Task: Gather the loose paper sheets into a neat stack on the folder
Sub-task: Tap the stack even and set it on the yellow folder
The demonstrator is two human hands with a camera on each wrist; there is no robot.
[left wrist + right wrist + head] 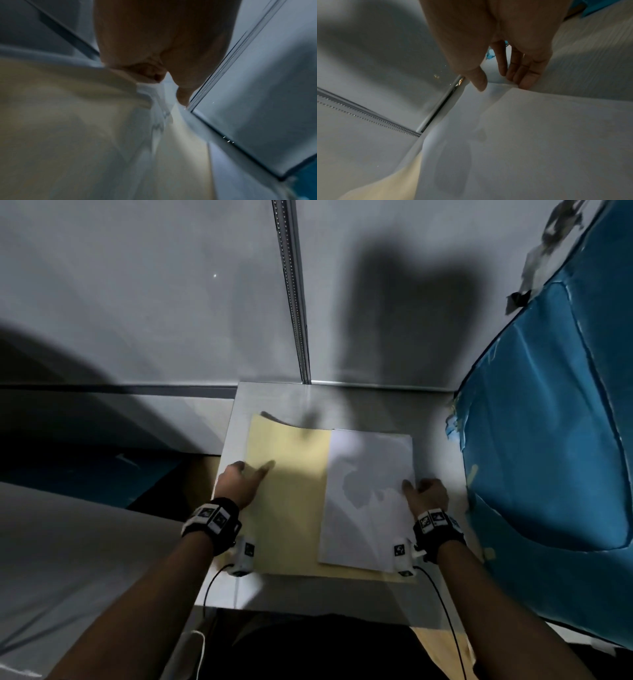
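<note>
An open manila folder [291, 508] lies on a small white table [274, 398]. A stack of white paper sheets [366, 501] rests on the folder's right half, edges roughly aligned. My left hand [253, 465] holds the folder's left edge, thumb on top and fingers curled at the rim [152, 74]; the folder [60, 121] bulges there. My right hand [419, 486] pinches the stack's right edge. Its thumb [481, 83] lies on the top sheet [539, 135] and its fingertips [522, 81] meet the edge.
A blue plastic-covered bulk [548, 440] crowds the table's right side. A grey wall with a vertical metal rail [291, 285] stands directly behind the table. The folder's far left corner [270, 417] curls upward. The table drops off on its left [226, 440].
</note>
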